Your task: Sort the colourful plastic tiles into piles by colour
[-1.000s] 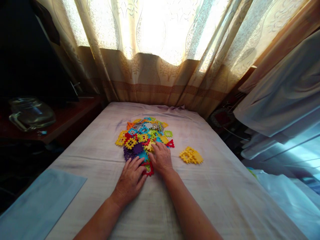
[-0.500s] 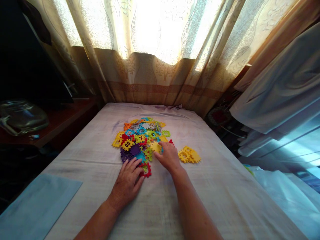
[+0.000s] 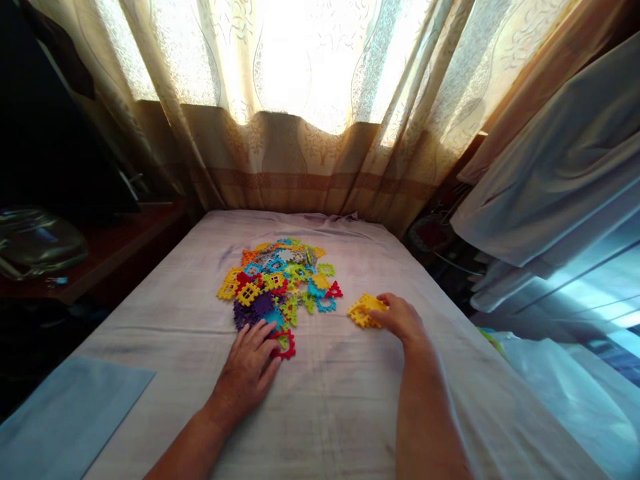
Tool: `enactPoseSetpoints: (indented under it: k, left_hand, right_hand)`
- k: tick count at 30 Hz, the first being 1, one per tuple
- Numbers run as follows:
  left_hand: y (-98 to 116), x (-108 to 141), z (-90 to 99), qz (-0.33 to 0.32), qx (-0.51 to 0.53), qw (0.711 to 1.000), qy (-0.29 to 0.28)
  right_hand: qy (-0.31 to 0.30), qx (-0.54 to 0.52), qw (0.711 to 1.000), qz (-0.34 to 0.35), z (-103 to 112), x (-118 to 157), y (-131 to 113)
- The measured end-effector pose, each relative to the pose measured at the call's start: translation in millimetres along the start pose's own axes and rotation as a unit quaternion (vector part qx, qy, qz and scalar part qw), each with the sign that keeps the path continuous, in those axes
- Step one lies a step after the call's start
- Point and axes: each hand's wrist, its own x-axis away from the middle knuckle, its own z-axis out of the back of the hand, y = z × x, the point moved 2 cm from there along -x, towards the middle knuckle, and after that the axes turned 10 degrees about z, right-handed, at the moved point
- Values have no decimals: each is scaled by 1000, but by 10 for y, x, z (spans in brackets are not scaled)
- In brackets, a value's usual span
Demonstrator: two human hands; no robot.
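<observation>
Yellow piece (image 3: 376, 304) and right hand (image 3: 401, 319) have crossed from the mixed pile (image 3: 280, 293) to the yellow stack (image 3: 365, 323), right of centre, fingertips apparently pinching it; yellow gathers separately. Left hand (image 3: 249, 360), loosely spread, touches the pile's near edge. Pale sheet (image 3: 325, 413) beneath; curtain (image 3: 280, 180) across the top.

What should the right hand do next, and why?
I'd loosen the right hand's grip and leave the yellow piece there: it appears pinched right at the small yellow pile, apart from the mixed-colour pile.
</observation>
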Motion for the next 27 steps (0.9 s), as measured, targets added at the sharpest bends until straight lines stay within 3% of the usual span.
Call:
enactPoseSetpoints:
  k: [6,10,17,22,27]
  left_hand:
    - [-14,6,-14,3,-8,1000,-7]
    - [-13,3,-17,0,-14,1000,-10]
    - [-15,3,-19,-4,-10,1000,1]
    - [-16,5,-24,1,-6,1000,-3]
    - [-16,17,-29,9,-3,1000,-8]
  right_hand:
    - [11,17,1000,-11,78,11,-113]
    - [69,6,996,48,98,31,-389]
    - [115,-27,978,174,-320,18,-847]
    - [131,-22,974,182,-505,-17,-1020]
    - [107,-9,981,161,-486,-163,-1204]
